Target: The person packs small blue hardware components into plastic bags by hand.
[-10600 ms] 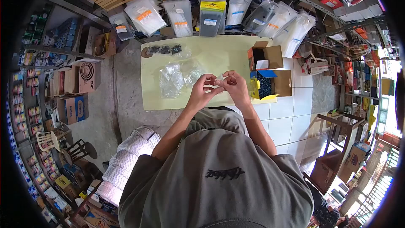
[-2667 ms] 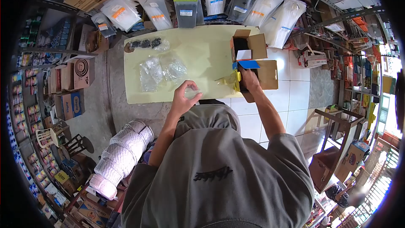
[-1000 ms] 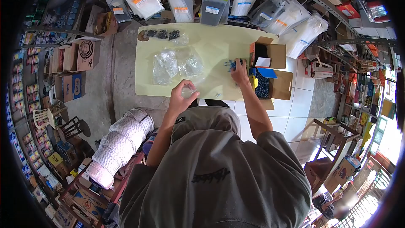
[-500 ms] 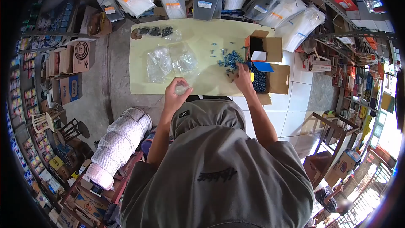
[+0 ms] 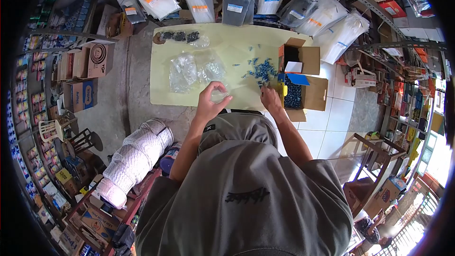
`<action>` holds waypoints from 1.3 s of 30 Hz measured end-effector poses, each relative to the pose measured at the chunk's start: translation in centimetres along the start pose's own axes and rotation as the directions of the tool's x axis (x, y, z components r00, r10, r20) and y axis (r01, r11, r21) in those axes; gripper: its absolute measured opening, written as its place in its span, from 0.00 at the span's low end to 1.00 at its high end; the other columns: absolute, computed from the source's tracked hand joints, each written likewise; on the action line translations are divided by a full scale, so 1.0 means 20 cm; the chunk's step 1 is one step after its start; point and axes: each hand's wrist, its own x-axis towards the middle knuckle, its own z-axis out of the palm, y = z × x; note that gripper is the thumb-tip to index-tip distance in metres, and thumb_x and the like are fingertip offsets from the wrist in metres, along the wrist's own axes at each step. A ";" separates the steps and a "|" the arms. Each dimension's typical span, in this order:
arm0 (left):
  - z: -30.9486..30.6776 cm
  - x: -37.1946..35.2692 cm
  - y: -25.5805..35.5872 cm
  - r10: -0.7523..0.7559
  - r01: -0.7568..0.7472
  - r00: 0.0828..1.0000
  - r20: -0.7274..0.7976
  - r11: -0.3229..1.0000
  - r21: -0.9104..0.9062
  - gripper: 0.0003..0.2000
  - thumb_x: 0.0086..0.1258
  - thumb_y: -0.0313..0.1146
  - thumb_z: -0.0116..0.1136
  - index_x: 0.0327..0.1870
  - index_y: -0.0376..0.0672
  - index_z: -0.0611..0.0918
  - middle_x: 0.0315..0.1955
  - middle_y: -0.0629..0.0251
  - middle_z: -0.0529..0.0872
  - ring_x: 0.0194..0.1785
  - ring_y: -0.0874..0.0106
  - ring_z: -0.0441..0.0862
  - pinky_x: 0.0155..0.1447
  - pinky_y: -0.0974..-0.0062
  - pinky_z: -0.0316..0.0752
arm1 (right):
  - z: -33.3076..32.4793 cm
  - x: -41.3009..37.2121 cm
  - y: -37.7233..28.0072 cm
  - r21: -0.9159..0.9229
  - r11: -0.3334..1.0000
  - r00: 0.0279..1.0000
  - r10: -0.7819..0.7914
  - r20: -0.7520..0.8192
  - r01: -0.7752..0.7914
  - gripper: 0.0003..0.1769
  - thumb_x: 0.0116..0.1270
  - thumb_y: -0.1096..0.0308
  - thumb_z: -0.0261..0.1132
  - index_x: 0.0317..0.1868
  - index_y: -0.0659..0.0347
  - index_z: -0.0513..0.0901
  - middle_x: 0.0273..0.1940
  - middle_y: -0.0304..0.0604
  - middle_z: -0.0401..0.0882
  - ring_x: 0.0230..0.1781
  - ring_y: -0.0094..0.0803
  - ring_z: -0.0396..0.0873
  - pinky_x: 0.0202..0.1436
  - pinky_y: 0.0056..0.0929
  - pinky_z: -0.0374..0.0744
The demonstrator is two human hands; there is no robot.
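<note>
My left hand [image 5: 209,104] is curled round a small clear plastic bag [image 5: 218,96] above the near edge of the pale yellow table [image 5: 163,96]. My right hand [image 5: 271,98] is closed, fingertips together, just on the near side of a loose heap of small blue-headed pieces that look like screws [image 5: 264,69]. What it pinches, if anything, is too small to make out. Right of that hand stands an open cardboard box [image 5: 314,96] filled with more blue-headed pieces. Flat clear plastic bags [image 5: 183,72] lie beyond my left hand.
Another open box [image 5: 310,60] with dark contents stands behind the first. Black items in clear packaging [image 5: 179,36] lie at the table's far left. Packs of cable ties [image 5: 238,2] hang along the far edge. A large white rope roll [image 5: 137,159] is at lower left.
My right hand has drawn back from the heap, toward me and a little left. My left hand has moved right with the bag, closer to it. The whole view has shifted slightly.
</note>
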 end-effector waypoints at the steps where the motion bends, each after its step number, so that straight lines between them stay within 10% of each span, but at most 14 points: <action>1: 0.01 0.00 0.00 0.019 -0.019 1.000 0.003 1.000 0.009 0.14 0.55 0.26 0.70 0.40 0.37 0.77 0.34 0.67 0.81 0.41 0.76 0.78 0.51 0.76 0.73 | -0.04 -0.01 -0.03 0.039 0.999 0.999 -0.010 -0.050 0.012 0.06 0.60 0.73 0.60 0.38 0.63 0.79 0.34 0.58 0.83 0.36 0.57 0.82 0.39 0.49 0.81; 8: 0.07 0.05 -0.09 0.033 -0.039 0.996 0.082 0.997 0.071 0.16 0.55 0.27 0.70 0.41 0.37 0.76 0.33 0.61 0.81 0.41 0.68 0.79 0.51 0.72 0.74 | -0.48 -0.13 -0.53 0.620 0.749 0.952 -0.044 -0.304 0.232 0.10 0.55 0.75 0.71 0.38 0.66 0.82 0.30 0.46 0.83 0.28 0.36 0.83 0.33 0.31 0.81; 19: -0.09 0.13 -0.07 0.155 -0.179 0.967 0.202 0.978 0.106 0.18 0.53 0.28 0.69 0.44 0.39 0.76 0.35 0.58 0.81 0.42 0.59 0.80 0.49 0.66 0.74 | -0.59 -0.21 -0.91 0.412 0.793 0.881 -0.314 -0.354 0.448 0.09 0.60 0.71 0.70 0.40 0.63 0.83 0.33 0.42 0.85 0.26 0.29 0.81 0.33 0.26 0.79; 22: -0.15 0.14 -0.08 0.140 -0.159 0.969 0.202 0.984 0.082 0.17 0.54 0.28 0.70 0.43 0.39 0.76 0.35 0.59 0.81 0.41 0.62 0.81 0.49 0.68 0.75 | -0.55 -0.14 -0.86 0.633 0.731 0.947 -0.055 -0.318 0.255 0.11 0.61 0.71 0.69 0.43 0.63 0.83 0.30 0.42 0.85 0.26 0.22 0.80 0.31 0.24 0.78; 26: -0.24 0.12 -0.11 0.140 -0.149 0.977 0.162 0.988 0.044 0.16 0.54 0.28 0.70 0.41 0.40 0.75 0.34 0.62 0.81 0.39 0.68 0.80 0.48 0.71 0.75 | -0.28 0.16 -0.59 0.515 0.837 0.940 0.002 -0.340 0.185 0.12 0.62 0.74 0.67 0.46 0.64 0.82 0.35 0.48 0.85 0.30 0.29 0.84 0.36 0.26 0.80; 28: -0.28 0.10 -0.11 0.124 -0.134 0.980 0.153 0.990 0.054 0.16 0.54 0.27 0.70 0.41 0.40 0.75 0.33 0.62 0.81 0.39 0.69 0.80 0.48 0.71 0.74 | -0.13 0.29 -0.51 0.233 0.954 0.966 -0.140 -0.216 0.191 0.13 0.61 0.75 0.63 0.47 0.65 0.81 0.44 0.55 0.81 0.39 0.48 0.84 0.42 0.41 0.82; 39: -0.41 0.03 -0.12 0.070 -0.072 0.996 0.055 0.996 0.053 0.15 0.54 0.27 0.70 0.39 0.39 0.76 0.33 0.63 0.80 0.39 0.69 0.79 0.50 0.73 0.73 | 0.14 0.47 -0.48 0.008 0.978 0.947 -0.200 -0.250 0.209 0.07 0.60 0.76 0.63 0.39 0.64 0.82 0.37 0.52 0.81 0.36 0.51 0.82 0.42 0.42 0.82</action>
